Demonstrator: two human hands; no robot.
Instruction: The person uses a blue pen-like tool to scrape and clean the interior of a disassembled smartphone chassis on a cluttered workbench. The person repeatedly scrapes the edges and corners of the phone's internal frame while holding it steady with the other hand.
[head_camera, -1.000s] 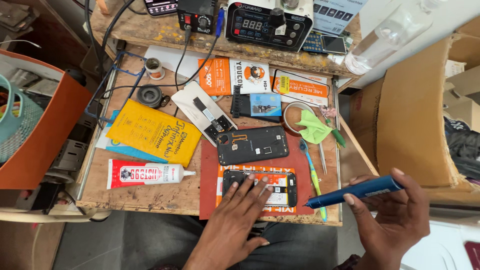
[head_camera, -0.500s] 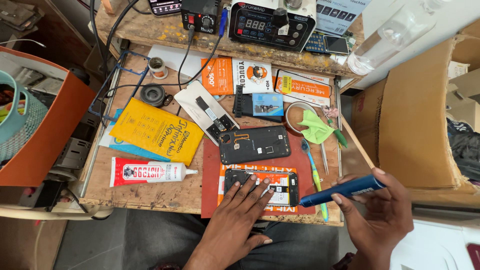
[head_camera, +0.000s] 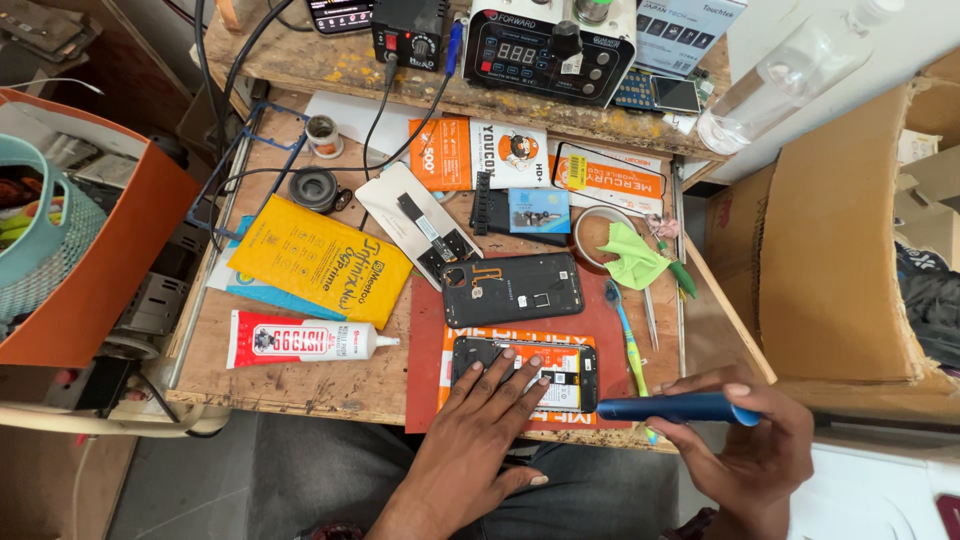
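Observation:
My left hand (head_camera: 470, 440) lies flat with spread fingers on an opened phone body (head_camera: 570, 366) at the near edge of a red work mat (head_camera: 425, 385). My right hand (head_camera: 755, 450) grips a blue pen-shaped tool (head_camera: 670, 407), held level, its dark tip close to the phone's right end. A black phone back cover (head_camera: 512, 288) lies just beyond on the mat.
A white and red glue tube (head_camera: 300, 340), a yellow pouch (head_camera: 320, 258), a silver plate (head_camera: 420, 222), orange packets (head_camera: 480, 155), a tape ring with green cloth (head_camera: 625, 250) and a blue toothbrush (head_camera: 625, 330) crowd the wooden bench. A repair station (head_camera: 550, 50) sits behind, a cardboard box (head_camera: 840, 240) on the right.
My right hand has brought the blue tool leftward and lower, from a tilt to nearly level beside the phone. The left hand stays pressed on the phone.

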